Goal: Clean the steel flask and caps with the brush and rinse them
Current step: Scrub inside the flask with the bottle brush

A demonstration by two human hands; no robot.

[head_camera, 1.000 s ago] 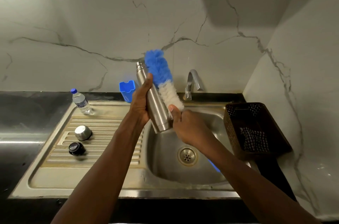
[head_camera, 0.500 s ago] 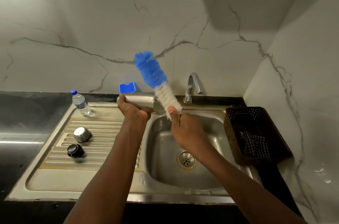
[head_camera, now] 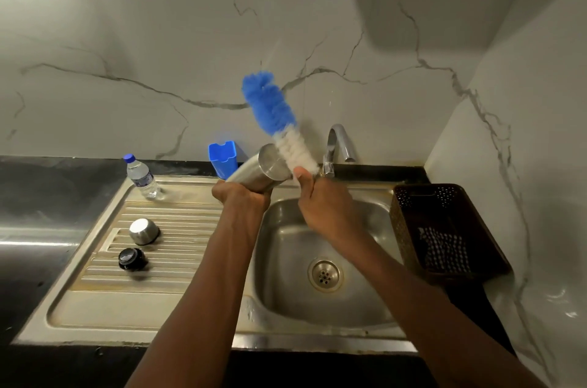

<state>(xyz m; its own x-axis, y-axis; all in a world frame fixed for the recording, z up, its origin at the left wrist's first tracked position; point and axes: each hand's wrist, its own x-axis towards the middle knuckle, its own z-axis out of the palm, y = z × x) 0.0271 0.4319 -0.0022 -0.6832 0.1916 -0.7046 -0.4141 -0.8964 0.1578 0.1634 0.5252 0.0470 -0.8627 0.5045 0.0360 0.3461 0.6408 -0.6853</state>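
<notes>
- Within the last second I had tipped the flask [head_camera: 254,174] from upright to nearly flat, base toward me, over the sink's [head_camera: 286,308] back-left corner.
- My left hand [head_camera: 243,194] clenched its body; my right hand [head_camera: 324,203] gripped the brush [head_camera: 276,114], white bristles against the base.
- I judged base scrubbing underway; steel cap [head_camera: 143,231] and black cap [head_camera: 131,259] waited on the drainboard [head_camera: 178,308].

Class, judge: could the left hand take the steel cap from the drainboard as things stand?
Probably not yet: the left hand grips the flask. The way itself looks free; nothing lies between it and the steel cap on the drainboard.
</notes>
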